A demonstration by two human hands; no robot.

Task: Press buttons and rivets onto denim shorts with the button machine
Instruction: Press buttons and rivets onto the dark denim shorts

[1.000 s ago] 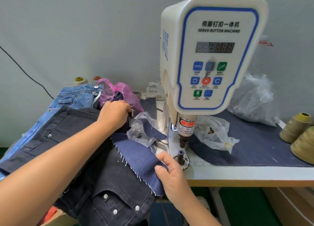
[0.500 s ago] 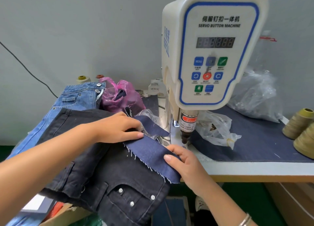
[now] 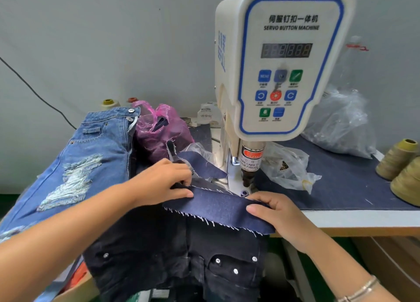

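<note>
Die under button machine [image 3: 281,70] half hidden by navy denim strip [image 3: 218,207], stretched lengthwise left to right. Left hand [image 3: 163,183] pinching one end; right hand [image 3: 272,213] gripping the other.

A white work table [image 3: 354,220] with a wood-coloured front edge carries a dark blue denim mat [image 3: 347,186] over most of its top. The white servo button machine [image 3: 281,65] stands at the table's left end. Just right of its base, a crumpled clear plastic bag [image 3: 288,165] lies on the mat near the front edge. A larger clear bag [image 3: 341,127] sits toward the back. Two olive-yellow thread cones [image 3: 402,172] stand at the right edge, one behind the other. A pink plastic bag [image 3: 159,129] rests at the back left, beside a small white packet [image 3: 208,116].
</note>
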